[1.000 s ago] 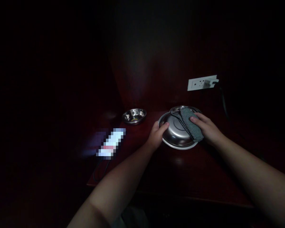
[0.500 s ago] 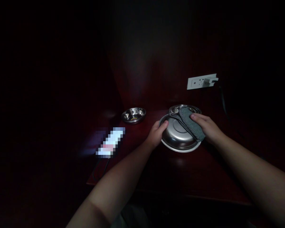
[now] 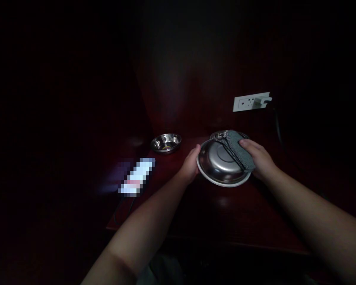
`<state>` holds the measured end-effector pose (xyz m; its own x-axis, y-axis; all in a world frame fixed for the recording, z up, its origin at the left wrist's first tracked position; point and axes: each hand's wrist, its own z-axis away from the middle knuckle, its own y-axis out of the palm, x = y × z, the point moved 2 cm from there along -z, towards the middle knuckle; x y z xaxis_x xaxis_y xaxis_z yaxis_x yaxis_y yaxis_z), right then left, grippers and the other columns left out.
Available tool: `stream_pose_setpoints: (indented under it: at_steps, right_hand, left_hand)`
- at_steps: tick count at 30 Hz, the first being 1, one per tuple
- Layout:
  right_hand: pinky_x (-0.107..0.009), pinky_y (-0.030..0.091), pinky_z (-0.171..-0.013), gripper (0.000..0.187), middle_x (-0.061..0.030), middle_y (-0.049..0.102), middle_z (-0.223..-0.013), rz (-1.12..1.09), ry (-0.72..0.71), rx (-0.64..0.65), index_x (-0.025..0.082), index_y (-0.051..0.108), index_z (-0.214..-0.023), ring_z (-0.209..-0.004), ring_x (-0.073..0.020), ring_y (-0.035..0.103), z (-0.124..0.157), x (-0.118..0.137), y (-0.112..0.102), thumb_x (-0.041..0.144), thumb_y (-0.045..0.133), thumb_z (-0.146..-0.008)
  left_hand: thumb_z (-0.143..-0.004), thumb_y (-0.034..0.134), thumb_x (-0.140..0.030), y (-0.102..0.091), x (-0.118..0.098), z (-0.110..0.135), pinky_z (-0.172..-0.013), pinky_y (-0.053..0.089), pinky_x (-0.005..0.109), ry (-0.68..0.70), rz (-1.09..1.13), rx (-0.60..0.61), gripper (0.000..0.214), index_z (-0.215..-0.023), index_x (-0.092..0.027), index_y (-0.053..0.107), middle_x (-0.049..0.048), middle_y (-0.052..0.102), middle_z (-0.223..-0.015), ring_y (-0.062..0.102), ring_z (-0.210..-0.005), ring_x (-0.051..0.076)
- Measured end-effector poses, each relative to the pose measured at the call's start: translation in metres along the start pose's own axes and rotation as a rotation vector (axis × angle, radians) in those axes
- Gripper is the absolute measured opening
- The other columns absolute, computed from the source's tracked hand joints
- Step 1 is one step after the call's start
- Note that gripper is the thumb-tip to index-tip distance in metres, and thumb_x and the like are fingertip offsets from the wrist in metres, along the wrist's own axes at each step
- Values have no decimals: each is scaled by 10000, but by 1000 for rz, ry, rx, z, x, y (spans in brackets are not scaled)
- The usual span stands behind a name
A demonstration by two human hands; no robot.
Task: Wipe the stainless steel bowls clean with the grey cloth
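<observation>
A shiny metal bowl (image 3: 218, 166) is held above the table, its underside turned toward me. My left hand (image 3: 190, 164) grips its left rim, with the thumb along the edge and the other fingers mostly hidden behind. Folded over the bowl's right side is a grey cloth (image 3: 241, 155) with a dark ribbed edge. My right hand (image 3: 260, 160) presses this cloth to the bowl, thumb on top and the remaining fingers out of sight. Behind the held bowl, another metal dish (image 3: 218, 135) is partly covered.
A small metal bowl (image 3: 166, 143) with something yellowish at its bottom stands at the back of the dark red table (image 3: 219, 221). Left of my arm lies a lit, blurred-out phone (image 3: 138, 176) with a cable. A wall socket (image 3: 251, 101) holds a plug and cord.
My left thumb has moved from the bowl's underside to its rim. The bowl has shifted slightly left and up, with the cloth still against it.
</observation>
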<state>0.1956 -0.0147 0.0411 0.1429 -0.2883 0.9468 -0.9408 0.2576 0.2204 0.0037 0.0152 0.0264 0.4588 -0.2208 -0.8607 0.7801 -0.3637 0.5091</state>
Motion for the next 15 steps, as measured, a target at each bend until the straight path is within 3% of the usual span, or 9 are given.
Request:
stream_pose_setpoints:
  at_steps: [3,9,15]
  right_hand:
    - [-250,486,-564,211,20,665,-703,-40,-57,-82,241,655,-765,-628,-147,612,-2,1,-3,422,700,-667]
    - [-250,484,-545,243,18,662,-714,39,-61,-54,248,666,-800,-634,-150,606,-4,1,-7,445,701,-664]
    - [-272,504,-624,293,12,687,-801,69,-37,16,252,674,-872,-715,-168,633,-2,3,-4,455,700,-661]
  left_hand:
    - [-798,445,-585,2,-3,5,-717,507,343,-47,-9,53,522,-1054,-151,582,94,662,-843,641,-813,214]
    - [-689,662,-477,0,10,10,-588,511,308,-15,-248,27,590,-1177,-219,451,60,614,-957,623,-724,180]
    - [-702,648,-486,-2,5,10,-721,483,328,97,-307,-53,522,-1102,-174,526,67,615,-928,598,-813,191]
